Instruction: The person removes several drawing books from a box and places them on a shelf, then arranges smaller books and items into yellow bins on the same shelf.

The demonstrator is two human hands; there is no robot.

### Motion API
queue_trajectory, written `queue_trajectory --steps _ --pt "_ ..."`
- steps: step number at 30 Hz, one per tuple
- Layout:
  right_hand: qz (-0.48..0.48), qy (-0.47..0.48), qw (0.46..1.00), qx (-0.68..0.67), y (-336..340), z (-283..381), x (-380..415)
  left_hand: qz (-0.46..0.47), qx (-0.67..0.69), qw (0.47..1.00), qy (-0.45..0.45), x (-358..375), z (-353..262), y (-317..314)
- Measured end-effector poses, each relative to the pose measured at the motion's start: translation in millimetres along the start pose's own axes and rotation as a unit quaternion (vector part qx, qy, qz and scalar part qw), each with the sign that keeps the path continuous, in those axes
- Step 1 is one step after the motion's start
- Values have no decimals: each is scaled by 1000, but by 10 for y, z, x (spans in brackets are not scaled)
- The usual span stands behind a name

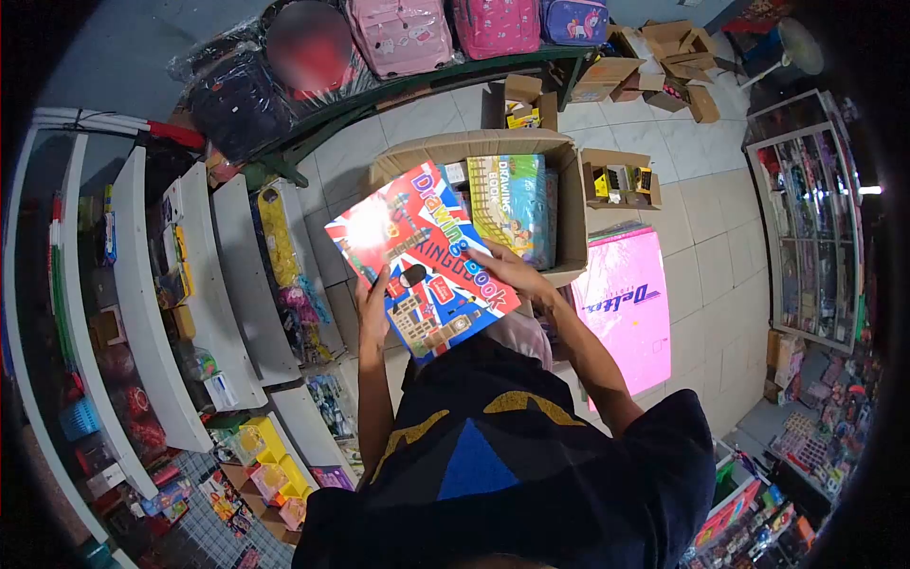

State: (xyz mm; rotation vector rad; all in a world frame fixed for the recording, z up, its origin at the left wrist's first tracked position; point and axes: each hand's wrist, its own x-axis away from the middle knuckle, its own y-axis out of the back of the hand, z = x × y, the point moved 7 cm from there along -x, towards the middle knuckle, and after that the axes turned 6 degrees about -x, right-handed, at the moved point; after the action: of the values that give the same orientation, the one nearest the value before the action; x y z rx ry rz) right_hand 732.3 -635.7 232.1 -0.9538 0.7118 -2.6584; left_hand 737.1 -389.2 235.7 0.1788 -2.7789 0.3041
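A red, white and blue drawing book (pixel 427 275) is held up, tilted, in front of my body, its cover showing and glare on its upper left. My left hand (pixel 373 308) grips its lower left edge. Around its right edge, near the word "Book", my right hand (pixel 512 273) is closed. Behind the book stands an open cardboard box (pixel 571 204), partly covered by it. Inside the box lie a yellow-green drawing book (pixel 502 204) and other wrapped books beside it.
A pink Delta packet (pixel 626 313) lies right of the box. Small cartons (pixel 621 180) sit behind it. White shelves (pixel 171 284) with goods line the left. Backpacks (pixel 398 33) stand on a green bench (pixel 398 85) at the back. A glass cabinet (pixel 810 218) is at the right.
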Motion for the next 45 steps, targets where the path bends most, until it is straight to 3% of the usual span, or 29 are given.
queue_trajectory --steps 2,5,9,14,16,17,18,20,21,22,23,24,27,28,31,32,35,39,40,45 --pt "18 -6 997 -73 136 -88 -138 -32 51 998 14 93 -37 38" --pt "-16 -73 995 -62 495 -45 -257 -70 76 994 19 176 -44 150" --pt "-145 -58 983 94 1076 46 -319 -78 75 994 3 241 71 294" --pt "94 -83 987 101 338 243 -322 -111 56 992 3 353 99 437" --pt "161 -75 970 166 -78 339 -260 -108 127 986 -20 417 -133 193" --pt "161 -14 951 263 -204 369 -308 -117 160 980 -17 413 -27 165" --pt "177 21 951 252 -332 341 -363 -86 118 989 2 446 158 250" --pt "208 100 939 255 -442 139 -515 -161 70 984 -20 665 341 340" --pt "212 157 923 278 -490 64 -623 -192 128 973 6 768 213 260" --pt "245 108 931 249 -689 25 -650 -243 114 962 54 815 391 437" --pt "269 54 935 225 -862 29 -625 -253 147 956 -36 838 514 581" --pt "306 26 927 213 -1095 18 -584 -280 146 947 -65 945 594 712" --pt "388 -25 878 280 -532 -359 -552 -386 167 907 -7 1619 1177 191" --pt "426 12 846 321 -613 -72 -446 -410 185 893 10 1637 1211 7" --pt "477 -145 833 240 -382 -108 -808 -503 210 838 -22 1540 1050 -432" --pt "500 -199 802 258 -1008 136 -1149 -484 255 831 -100 1140 786 -51" --pt "545 -244 760 256 -1193 77 -1418 -525 295 785 -146 1070 829 -87" --pt "562 -155 741 334 -1313 -285 -1865 -536 305 767 -179 963 909 -79" --pt "581 -155 729 327 -1959 -798 -1114 -524 324 766 -184 1836 855 438" --pt "637 -91 672 366 -2217 -1353 -413 -578 248 750 -208 2583 1225 731"
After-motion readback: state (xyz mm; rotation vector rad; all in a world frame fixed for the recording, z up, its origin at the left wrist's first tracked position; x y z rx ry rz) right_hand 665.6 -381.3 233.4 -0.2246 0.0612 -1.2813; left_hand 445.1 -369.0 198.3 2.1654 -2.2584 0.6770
